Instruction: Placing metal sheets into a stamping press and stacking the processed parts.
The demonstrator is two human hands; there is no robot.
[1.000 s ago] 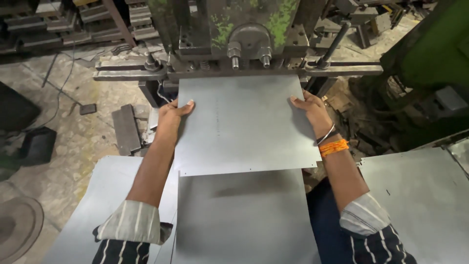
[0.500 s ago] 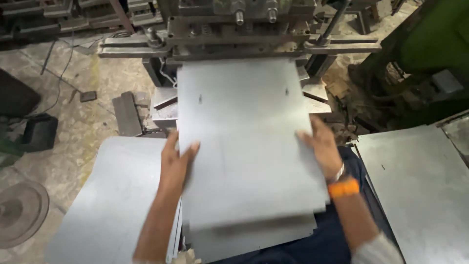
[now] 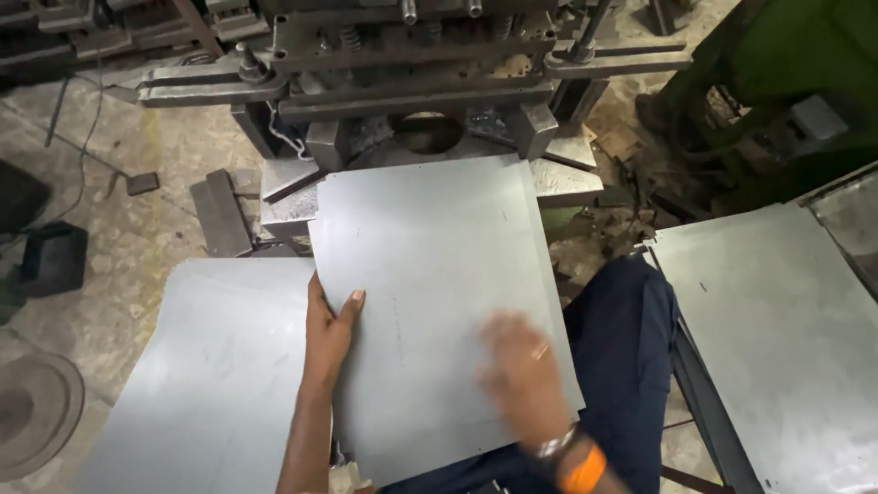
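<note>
Our left hand (image 3: 331, 331) grips the sheet's (image 3: 439, 293) left edge, thumb on top — our right hand (image 3: 521, 375) lies blurred on it, fingers' state unclear, below the press (image 3: 412, 82)

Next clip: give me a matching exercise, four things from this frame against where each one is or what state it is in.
Things:
1. left hand
2. right hand
3. wristband
4. press

Places or states:
A. orange, on the right wrist
B. blurred, flat on top of the metal sheet
C. beyond the sheet's far edge
D. thumb over the sheet's left edge

Pairs: 1-D, 2-B, 3-A, 4-C
</note>
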